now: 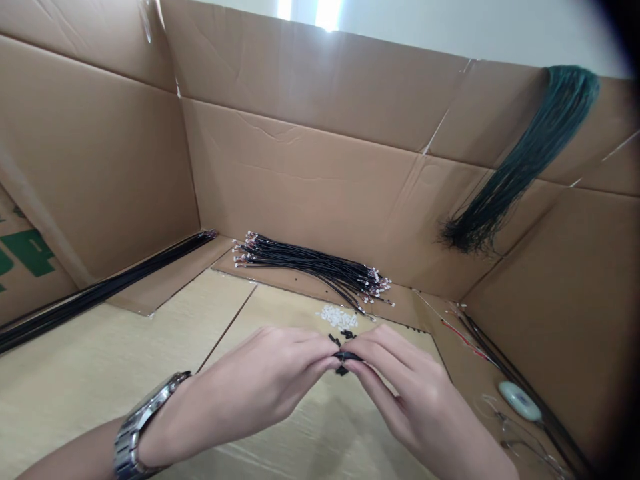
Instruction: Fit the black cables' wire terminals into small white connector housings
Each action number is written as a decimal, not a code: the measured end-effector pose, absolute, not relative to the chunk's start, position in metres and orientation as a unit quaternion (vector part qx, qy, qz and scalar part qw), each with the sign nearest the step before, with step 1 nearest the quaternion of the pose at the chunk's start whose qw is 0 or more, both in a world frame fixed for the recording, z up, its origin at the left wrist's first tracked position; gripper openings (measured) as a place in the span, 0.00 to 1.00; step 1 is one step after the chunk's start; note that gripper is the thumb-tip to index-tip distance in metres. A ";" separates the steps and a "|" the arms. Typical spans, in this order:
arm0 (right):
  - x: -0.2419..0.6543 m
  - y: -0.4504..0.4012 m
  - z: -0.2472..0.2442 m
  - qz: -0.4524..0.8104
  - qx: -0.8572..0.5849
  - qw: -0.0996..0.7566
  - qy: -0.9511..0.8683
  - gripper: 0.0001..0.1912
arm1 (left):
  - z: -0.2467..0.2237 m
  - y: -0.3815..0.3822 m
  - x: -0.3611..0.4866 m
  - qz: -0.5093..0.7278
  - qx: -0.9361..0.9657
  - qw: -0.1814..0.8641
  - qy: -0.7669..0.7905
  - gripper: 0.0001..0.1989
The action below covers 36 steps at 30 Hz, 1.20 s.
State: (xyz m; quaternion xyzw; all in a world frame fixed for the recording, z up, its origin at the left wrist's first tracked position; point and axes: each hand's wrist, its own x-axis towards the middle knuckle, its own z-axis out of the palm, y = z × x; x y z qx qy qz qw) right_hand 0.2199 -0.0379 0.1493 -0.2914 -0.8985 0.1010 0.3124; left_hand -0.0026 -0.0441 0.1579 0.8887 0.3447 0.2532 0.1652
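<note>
A dark piece pinched between our two hands, its long axis across us, neither hand clearly nearer.
Our left hand (250,380) and right hand (420,393) meet with thumbs and fingertips closed on the dark piece (349,357), which lies roughly left to right over the tabletop (270,320); our fingers hide its ends. Just beyond our fingertips we see black bits (349,334), then white bits (337,316), and farther off the black cables (305,263), slanting from far left to nearer right. On the carton's left wall we see large green print (35,253); one letter looks like a P, the rest we cannot make out. We can read no brand on our watch (133,433), nor any writing on the pale oval object (520,400) at right.
</note>
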 end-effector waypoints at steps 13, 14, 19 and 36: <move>0.216 -0.039 0.141 0.095 -0.253 0.361 -0.893 0.08 | 0.165 -0.057 -0.007 0.208 0.911 0.105 0.341 0.13; 0.216 -0.039 0.141 0.107 -0.247 0.358 -0.894 0.09 | 0.165 -0.058 -0.008 0.194 0.912 0.096 0.347 0.13; 0.215 -0.038 0.141 0.162 -0.241 0.336 -0.896 0.09 | 0.165 -0.060 -0.011 0.168 0.918 0.050 0.355 0.12; 0.216 -0.029 0.148 0.231 -0.365 0.260 -0.863 0.11 | 0.150 -0.034 -0.001 0.260 0.905 0.087 0.325 0.09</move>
